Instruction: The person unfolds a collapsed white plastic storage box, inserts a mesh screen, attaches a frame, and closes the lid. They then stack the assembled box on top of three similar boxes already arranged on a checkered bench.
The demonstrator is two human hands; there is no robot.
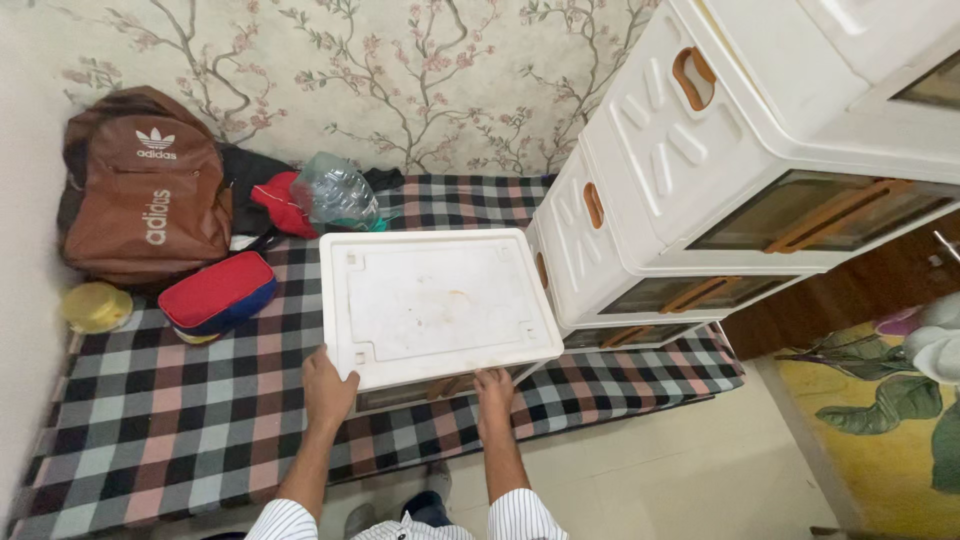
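A white plastic drawer unit (435,300) with a flat scuffed top sits on the checked mattress (150,420). My left hand (328,385) grips its near left corner. My right hand (493,390) holds its near front edge, fingers under the rim by a brown handle. Both sleeves are white with thin stripes. Just to the right stands a taller white stack of drawers (700,170) with brown handles, touching or nearly touching the unit I hold.
A brown backpack (145,190) leans in the far left corner. Beside it lie a red and blue pouch (215,292), a yellow lidded bowl (95,306), a clear plastic bottle (338,192) and dark clothes. Pale floor tiles (680,470) and a leaf-patterned rug (890,430) lie right.
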